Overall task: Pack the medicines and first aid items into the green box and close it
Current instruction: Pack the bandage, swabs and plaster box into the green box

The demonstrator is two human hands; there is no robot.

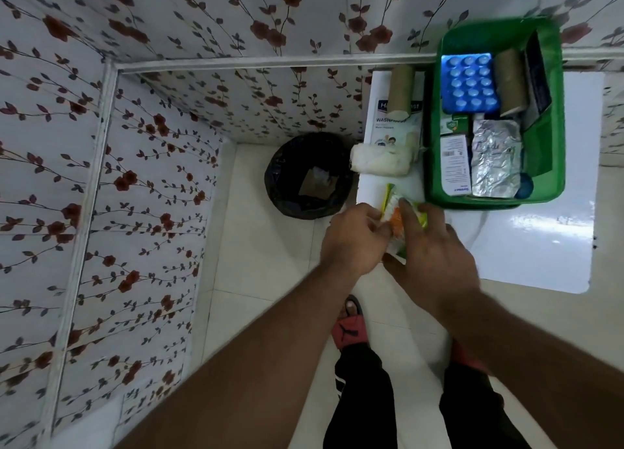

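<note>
The green box [559, 117] stands open on the white table [540, 246]. Inside it lie a blue blister pack [469, 82], a brown bandage roll [510, 82], a silver foil strip [494, 158] and a white carton [456, 165]. Left of the box lie a second brown roll [400, 90] on a white plaster carton [395, 124], and a white gauze roll [380, 160]. At the table's near left edge, my left hand [351, 239] and my right hand [435, 256] both hold a green, white and orange sachet [393, 212].
A black-lined waste bin [307, 175] stands on the tiled floor left of the table. Flowered walls close in at the left and back. My legs and a red sandal [349, 332] are below the hands.
</note>
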